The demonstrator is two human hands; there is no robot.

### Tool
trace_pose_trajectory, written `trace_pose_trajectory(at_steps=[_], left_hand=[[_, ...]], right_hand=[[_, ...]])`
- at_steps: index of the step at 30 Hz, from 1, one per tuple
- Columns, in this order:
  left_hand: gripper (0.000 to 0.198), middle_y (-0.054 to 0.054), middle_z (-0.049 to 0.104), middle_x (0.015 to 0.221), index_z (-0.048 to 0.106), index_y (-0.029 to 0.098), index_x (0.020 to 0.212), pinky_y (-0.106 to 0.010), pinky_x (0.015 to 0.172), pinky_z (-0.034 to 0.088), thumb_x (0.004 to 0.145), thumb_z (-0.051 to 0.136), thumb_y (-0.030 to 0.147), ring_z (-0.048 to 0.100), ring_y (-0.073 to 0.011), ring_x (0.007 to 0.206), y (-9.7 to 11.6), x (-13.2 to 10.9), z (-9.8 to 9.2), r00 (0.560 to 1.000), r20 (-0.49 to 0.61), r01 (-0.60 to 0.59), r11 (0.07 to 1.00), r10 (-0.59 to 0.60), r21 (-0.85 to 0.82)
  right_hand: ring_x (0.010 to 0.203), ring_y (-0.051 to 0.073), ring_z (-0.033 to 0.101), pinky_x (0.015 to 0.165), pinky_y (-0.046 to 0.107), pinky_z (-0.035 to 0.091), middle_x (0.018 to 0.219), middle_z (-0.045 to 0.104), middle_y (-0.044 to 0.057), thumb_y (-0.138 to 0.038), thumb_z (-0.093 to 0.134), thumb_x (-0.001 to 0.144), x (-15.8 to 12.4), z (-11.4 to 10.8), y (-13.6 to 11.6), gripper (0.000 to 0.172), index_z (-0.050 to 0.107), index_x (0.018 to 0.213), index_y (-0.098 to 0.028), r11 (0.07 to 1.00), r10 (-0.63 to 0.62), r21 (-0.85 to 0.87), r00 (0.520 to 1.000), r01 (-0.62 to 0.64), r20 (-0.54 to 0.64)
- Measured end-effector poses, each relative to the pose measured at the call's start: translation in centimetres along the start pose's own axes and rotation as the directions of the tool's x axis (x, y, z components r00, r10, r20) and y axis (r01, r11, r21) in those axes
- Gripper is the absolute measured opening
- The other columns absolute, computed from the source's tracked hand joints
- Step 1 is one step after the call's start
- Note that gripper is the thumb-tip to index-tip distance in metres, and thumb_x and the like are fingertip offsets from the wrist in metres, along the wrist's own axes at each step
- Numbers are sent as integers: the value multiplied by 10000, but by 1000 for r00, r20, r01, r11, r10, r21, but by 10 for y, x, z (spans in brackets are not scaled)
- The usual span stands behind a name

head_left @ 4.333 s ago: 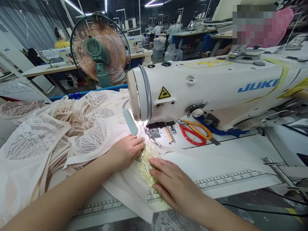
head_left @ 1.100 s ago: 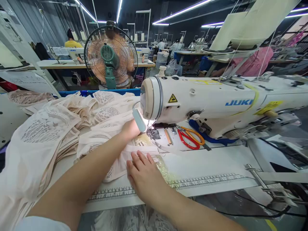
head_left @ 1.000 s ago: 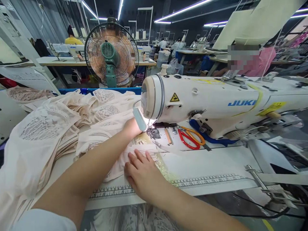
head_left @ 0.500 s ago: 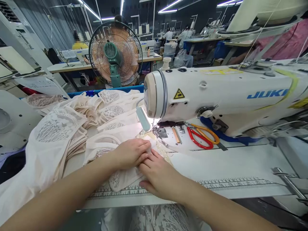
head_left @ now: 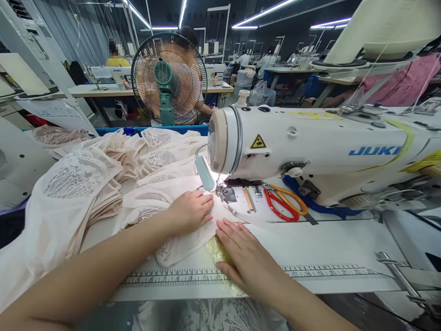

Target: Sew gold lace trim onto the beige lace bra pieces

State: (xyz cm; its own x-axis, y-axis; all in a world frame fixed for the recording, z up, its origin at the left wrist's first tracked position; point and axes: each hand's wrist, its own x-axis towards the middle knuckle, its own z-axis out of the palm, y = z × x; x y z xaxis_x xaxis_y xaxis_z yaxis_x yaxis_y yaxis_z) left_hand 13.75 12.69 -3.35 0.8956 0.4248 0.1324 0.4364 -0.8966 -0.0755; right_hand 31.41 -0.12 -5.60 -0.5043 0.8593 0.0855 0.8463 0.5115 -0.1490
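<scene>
Beneath the lit needle area of the sewing machine (head_left: 296, 138) lies a pale lace bra (head_left: 188, 243), spread on the white table. My left hand (head_left: 191, 214) rests over its upper part, fingers bent together and pressed on the cloth just in front of the needle. On the right, my right hand (head_left: 246, 255) lies flat with fingers stretched out, fingertips by the cloth's edge. A shiny yellow piece, perhaps plastic film (head_left: 217, 250), shows under its thumb side. The machine's light (head_left: 205, 174) hangs close above the left fingers; the needle tip is hard to make out.
Scissors with red and orange handles (head_left: 284, 202) lie right of the needle, beside a small wooden-coloured stick (head_left: 248, 199). Piled bra pieces (head_left: 79, 174) fill the left side. A printed ruler (head_left: 186, 278) runs along the front edge. A large fan (head_left: 168, 78) stands behind.
My hands have moved apart; the right one has slid right and flattened. The cloth lies smoother, and the yellow piece now shows near the front edge. The view has shifted slightly.
</scene>
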Motion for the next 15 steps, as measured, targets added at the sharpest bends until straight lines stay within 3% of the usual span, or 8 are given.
trace_pose_trajectory(at_steps=[8,15], left_hand=[[420,-90,508,1343,522,118,1243,-385,841,458,922,441,376,521,-254,1087,-3,7,6,997,59,39,999,-40,30],[403,-137,549,1269,525,104,1224,-376,769,463,932,417,360,543,-255,1034,-3,12,7,997,57,51,997,-54,52]], right_hand=[[1310,332,372,1037,578,359,1400,424,176,-362,477,876,2,-1,1,541,476,1310,-39,1000,29,-2,1000,-29,5],[1333,308,341,1086,560,296,1418,411,154,-419,449,892,7,-1,4,539,495,1299,-68,993,95,80,995,-92,-38]])
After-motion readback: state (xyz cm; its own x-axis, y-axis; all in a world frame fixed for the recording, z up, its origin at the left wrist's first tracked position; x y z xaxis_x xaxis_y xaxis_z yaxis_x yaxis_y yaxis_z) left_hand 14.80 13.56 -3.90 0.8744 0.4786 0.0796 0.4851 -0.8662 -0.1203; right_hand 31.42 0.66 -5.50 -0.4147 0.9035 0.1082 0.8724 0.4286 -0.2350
